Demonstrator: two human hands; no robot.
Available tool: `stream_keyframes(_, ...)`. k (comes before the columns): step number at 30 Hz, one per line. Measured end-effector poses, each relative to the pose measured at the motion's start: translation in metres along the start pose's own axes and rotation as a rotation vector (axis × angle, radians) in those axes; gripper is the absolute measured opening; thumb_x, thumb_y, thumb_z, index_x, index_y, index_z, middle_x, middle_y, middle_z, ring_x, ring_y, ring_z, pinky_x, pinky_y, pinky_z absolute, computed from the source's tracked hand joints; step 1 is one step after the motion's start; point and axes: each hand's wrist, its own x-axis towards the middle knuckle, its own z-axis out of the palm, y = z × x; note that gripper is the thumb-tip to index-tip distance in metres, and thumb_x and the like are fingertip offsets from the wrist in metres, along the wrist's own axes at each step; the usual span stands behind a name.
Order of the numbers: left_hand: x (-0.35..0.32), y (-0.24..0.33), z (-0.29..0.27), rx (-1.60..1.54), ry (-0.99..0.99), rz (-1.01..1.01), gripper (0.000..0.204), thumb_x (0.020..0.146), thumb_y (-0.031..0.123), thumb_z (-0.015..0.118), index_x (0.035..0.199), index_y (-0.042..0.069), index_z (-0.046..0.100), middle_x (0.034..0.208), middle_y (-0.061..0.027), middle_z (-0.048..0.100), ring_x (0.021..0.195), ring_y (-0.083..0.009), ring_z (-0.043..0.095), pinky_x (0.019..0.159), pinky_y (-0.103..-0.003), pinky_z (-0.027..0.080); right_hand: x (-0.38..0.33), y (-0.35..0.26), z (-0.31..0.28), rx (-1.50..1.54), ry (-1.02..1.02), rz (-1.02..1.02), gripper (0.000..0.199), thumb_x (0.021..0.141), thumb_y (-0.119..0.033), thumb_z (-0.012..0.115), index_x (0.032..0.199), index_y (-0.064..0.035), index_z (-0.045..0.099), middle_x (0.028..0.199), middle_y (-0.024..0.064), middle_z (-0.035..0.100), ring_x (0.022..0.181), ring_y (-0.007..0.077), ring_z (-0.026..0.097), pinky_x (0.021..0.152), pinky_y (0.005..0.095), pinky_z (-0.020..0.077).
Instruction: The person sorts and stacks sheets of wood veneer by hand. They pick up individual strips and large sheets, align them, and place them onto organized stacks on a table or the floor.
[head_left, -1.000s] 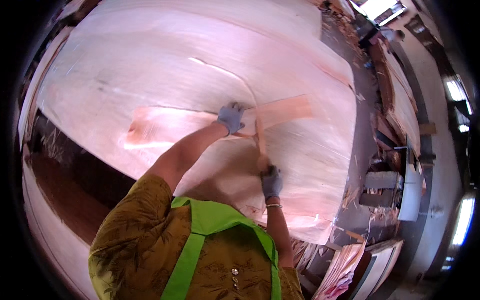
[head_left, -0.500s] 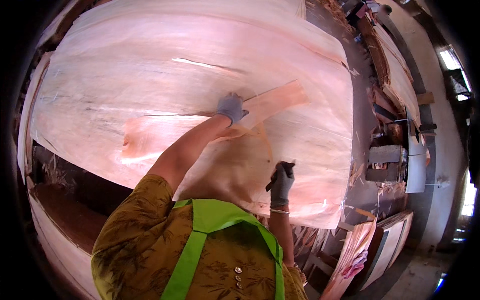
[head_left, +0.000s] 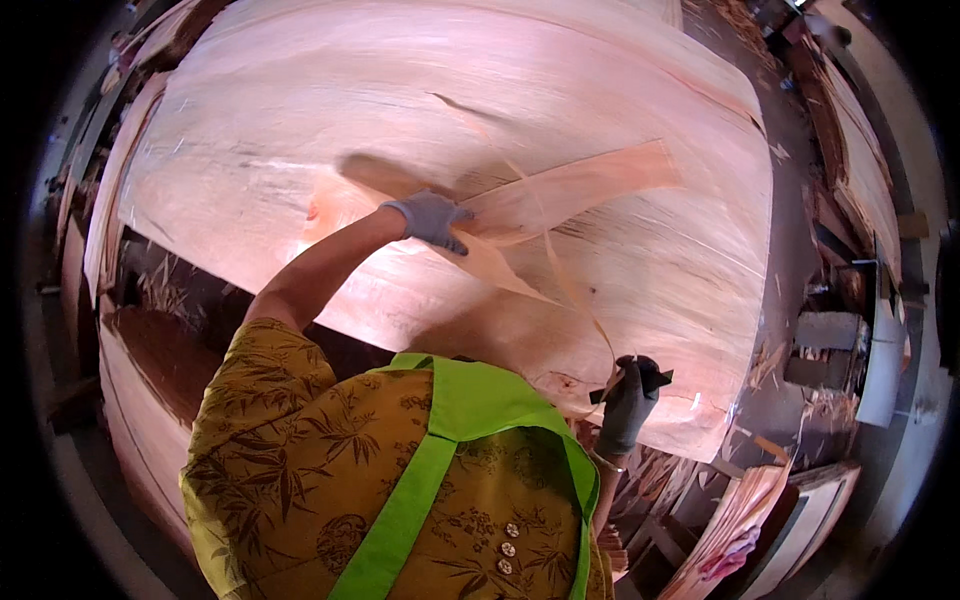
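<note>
A large pale wood veneer sheet [head_left: 280, 105] spreads before me. My left hand [head_left: 432, 218], in a light grey glove, is closed on veneer pieces near the sheet's middle. One broad veneer strip [head_left: 610, 185] extends from it to the upper right; a second veneer piece [head_left: 490, 270] passes under the hand and tapers to the lower right. My right hand [head_left: 628, 408], in a darker glove, is closed around a dark tool [head_left: 655, 379] by the sheet's near right edge. A thin veneer strip [head_left: 560, 268] curves from that hand up across the sheet; how its end is held is hidden.
Grey blocks [head_left: 828, 348] stand beyond the sheet's right edge. Stacked boards [head_left: 740, 540] lean at the lower right. Wood scraps [head_left: 165, 285] litter the floor at left, beside another stack of sheets [head_left: 140, 430].
My right hand has drawn back toward me, and the thin strip now stretches long behind it. My left hand has shifted a little nearer, and the veneer under it is lifted and curled.
</note>
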Motion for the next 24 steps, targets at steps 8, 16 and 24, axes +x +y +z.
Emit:
stream_keyframes(8,-0.063,0.019,0.088,0.314,0.386,-0.165,0.029,0.077,0.032,0.061,0.101,0.016,0.06,0.08,-0.007,0.064,0.072,-0.0281,0.063,0.066,-0.046,0.045,0.004,0.035,-0.047,-0.478,-0.05,-0.168,0.005,0.082,-0.003,0.061,0.085,0.0001,0.059,0.076,0.0019,0.056,0.064,0.0108,0.047,0.059,0.0249,0.0402)
stream_keyframes(16,-0.046,0.12,0.036,-0.564,0.552,0.003,0.033,0.082,0.033,0.054,0.1,0.006,0.063,0.088,-0.0208,0.063,0.082,-0.0372,0.06,0.071,-0.044,0.047,-0.04,0.03,-0.016,-0.371,-0.303,-0.4,0.02,0.076,0.004,0.061,0.096,0.0016,0.057,0.092,0.0056,0.057,0.061,0.014,0.043,0.058,0.0267,0.0384)
stream_keyframes(24,0.062,0.279,-0.009,-1.981,0.752,0.256,0.025,0.081,0.01,0.066,0.103,0.0,0.062,0.095,-0.002,0.062,0.086,-0.0116,0.054,0.075,-0.027,0.047,-0.042,0.011,0.005,-0.261,-0.3,-0.406,0.085,0.072,-0.001,0.07,0.14,0.0014,0.021,0.14,0.0115,0.031,0.12,0.0212,0.038,0.09,0.0283,0.0383)
